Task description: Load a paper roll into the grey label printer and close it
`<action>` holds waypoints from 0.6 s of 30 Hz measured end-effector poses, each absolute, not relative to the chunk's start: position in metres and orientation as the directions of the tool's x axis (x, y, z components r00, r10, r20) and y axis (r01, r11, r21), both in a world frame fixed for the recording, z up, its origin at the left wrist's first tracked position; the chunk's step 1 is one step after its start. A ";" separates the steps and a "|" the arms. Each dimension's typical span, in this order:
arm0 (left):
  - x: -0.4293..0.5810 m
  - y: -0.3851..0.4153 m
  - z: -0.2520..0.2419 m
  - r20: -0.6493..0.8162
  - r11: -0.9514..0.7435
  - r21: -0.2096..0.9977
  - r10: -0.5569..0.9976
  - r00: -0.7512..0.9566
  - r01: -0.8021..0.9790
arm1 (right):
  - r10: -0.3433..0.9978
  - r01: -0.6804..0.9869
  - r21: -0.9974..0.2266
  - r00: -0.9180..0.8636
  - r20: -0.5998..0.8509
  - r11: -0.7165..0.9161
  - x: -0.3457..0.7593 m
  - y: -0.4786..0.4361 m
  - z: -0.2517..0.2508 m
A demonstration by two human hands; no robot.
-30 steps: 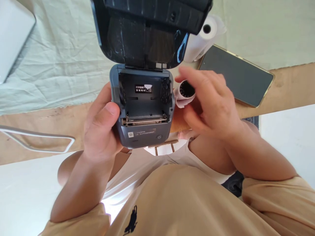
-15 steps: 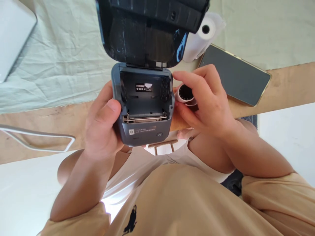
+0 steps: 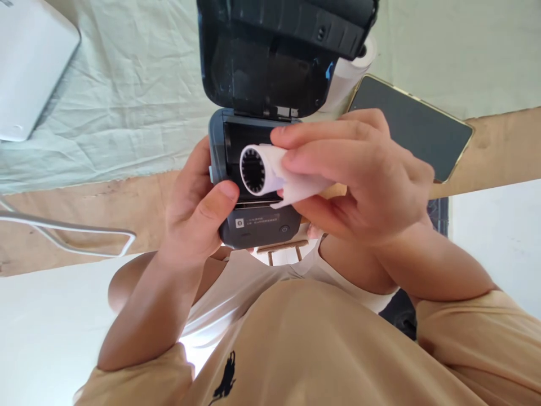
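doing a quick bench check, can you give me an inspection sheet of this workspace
Surface: creased pale green cloth, bare wood edge nearest the person.
Job's things: printer with lid open; paper roll over its bay, contact unclear.
Clutter: second white roll, partly behind the lid; phone; white box-like item, cut off by the frame.
Hands: left hand grips the printer; right hand holds the paper roll.
Cables: white cable-like loop at left; ends not seen.
Surroundings: tan shirt.

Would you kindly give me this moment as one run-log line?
left hand: holding printer | right hand: holding white roll over printer | lid: open | phone: beyond right hand
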State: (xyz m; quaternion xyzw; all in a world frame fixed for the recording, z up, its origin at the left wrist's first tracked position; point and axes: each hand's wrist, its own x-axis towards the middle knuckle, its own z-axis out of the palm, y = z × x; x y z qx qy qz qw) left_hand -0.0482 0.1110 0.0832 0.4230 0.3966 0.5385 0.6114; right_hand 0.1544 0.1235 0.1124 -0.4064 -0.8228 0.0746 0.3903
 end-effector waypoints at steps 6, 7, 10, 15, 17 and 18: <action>-0.053 0.110 0.083 -0.116 0.175 0.932 0.973 0.198 -0.317 | 0.653 0.594 -0.378 -0.355 0.669 0.710 0.148 0.139 0.105; -0.053 0.110 0.083 -0.130 0.189 0.929 0.972 0.197 -0.318 | 0.637 0.579 -0.377 -0.346 0.689 0.723 0.149 0.141 0.104; -0.053 0.111 0.083 -0.123 0.195 0.916 0.968 0.217 -0.351 | 0.592 0.561 -0.340 -0.359 0.722 0.755 0.150 0.142 0.103; -0.056 0.116 0.081 -0.014 0.108 0.938 0.961 0.275 -0.329 | 0.498 0.439 -0.284 -0.516 0.697 0.853 0.154 0.136 0.102; -0.057 0.117 0.082 0.012 0.071 0.952 0.963 0.270 -0.298 | 0.501 0.415 -0.300 -0.563 0.657 0.859 0.158 0.136 0.101; -0.057 0.117 0.082 0.015 0.067 0.956 0.962 0.272 -0.287 | 0.537 0.437 -0.320 -0.597 0.596 0.841 0.161 0.138 0.101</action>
